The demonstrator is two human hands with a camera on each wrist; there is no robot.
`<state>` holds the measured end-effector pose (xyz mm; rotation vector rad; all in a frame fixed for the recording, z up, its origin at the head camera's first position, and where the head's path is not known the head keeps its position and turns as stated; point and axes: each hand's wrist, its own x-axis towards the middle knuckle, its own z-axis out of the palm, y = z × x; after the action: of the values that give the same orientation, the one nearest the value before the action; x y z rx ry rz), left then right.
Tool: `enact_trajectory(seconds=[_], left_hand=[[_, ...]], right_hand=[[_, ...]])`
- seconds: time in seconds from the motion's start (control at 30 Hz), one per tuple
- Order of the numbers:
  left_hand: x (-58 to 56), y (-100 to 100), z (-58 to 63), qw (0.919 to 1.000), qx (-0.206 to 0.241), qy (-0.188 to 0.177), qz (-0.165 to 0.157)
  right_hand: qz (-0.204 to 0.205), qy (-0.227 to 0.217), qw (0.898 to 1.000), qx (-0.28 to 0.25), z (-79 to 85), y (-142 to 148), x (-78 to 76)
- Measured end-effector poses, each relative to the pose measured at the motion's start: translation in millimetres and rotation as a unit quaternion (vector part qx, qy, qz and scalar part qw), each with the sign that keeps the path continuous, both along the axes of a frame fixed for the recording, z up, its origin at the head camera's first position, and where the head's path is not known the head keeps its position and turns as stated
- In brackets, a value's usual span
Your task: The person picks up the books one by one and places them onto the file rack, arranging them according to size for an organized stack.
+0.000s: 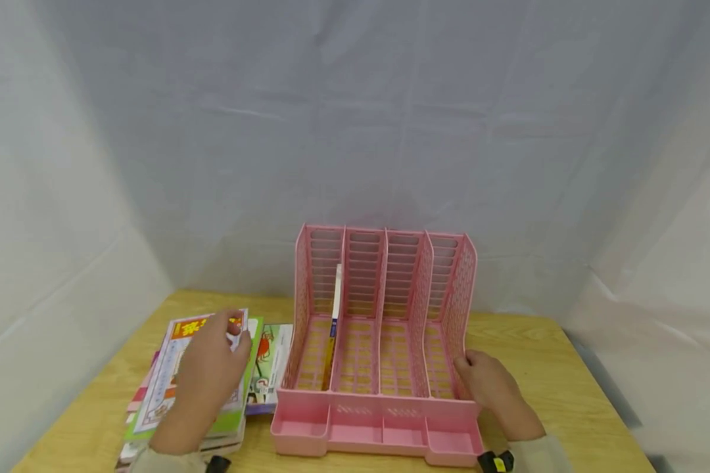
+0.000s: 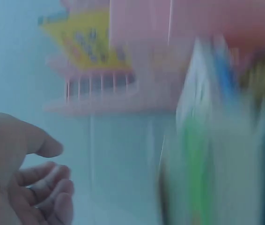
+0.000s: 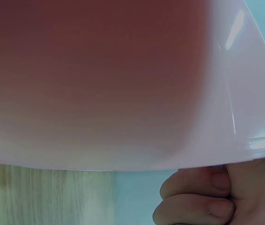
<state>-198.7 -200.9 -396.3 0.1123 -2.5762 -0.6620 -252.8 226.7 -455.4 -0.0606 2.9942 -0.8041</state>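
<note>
A pink desktop file rack [image 1: 363, 358] with upright dividers stands in the middle of the table. One thin book [image 1: 333, 328] leans in its leftmost slot. My left hand [image 1: 210, 371] hovers over a pile of books [image 1: 165, 368] to the left of the rack. In the left wrist view this left hand [image 2: 25, 173] has loosely bent fingers with nothing between them, and the books are blurred. My right hand [image 1: 494, 387] grips the rack's right side wall low down; in the right wrist view its curled fingers [image 3: 195, 183] sit at the wall's edge.
Another book with a crab picture [image 1: 266, 355] lies between the pile and the rack. The rack's front has a row of small trays [image 1: 361, 430]. Behind the wooden table [image 1: 526, 348] hangs a pale sheet [image 1: 355, 131], with more sheeting on both sides.
</note>
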Motion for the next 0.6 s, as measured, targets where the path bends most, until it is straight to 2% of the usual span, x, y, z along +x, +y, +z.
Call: enact_trajectory(seconds=[0.17, 0.27, 0.33, 0.47, 0.53, 0.6], left_hand=[[-0.3, -52, 14.7, 0.9962, -0.038, -0.072, 0.033], [-2.2, -85, 17.6, 0.9884, -0.051, -0.136, 0.044], [-4.9, -105, 17.4, 0.9777, -0.056, -0.195, 0.055], [-9.2, -136, 10.0, 0.9477, -0.048, -0.309, 0.064], [-8.4, -144, 2.0, 0.9358, -0.032, -0.346, 0.058], [-5.4, -147, -6.7, 0.9291, -0.016, -0.367, 0.043]], right_hand=[[-0.001, -0.001, 1.000, 0.001, 1.9, 1, -0.5], [-0.002, 0.007, 1.000, 0.002, 3.4, 1, -1.3], [-0.003, 0.010, 1.000, 0.003, 3.8, 1, -1.8], [-0.003, 0.004, 1.000, 0.005, 2.1, 2, -1.4], [-0.004, 0.000, 1.000, 0.005, 0.6, 2, -0.9], [-0.006, 0.000, 1.000, 0.004, -0.8, 1, -0.4]])
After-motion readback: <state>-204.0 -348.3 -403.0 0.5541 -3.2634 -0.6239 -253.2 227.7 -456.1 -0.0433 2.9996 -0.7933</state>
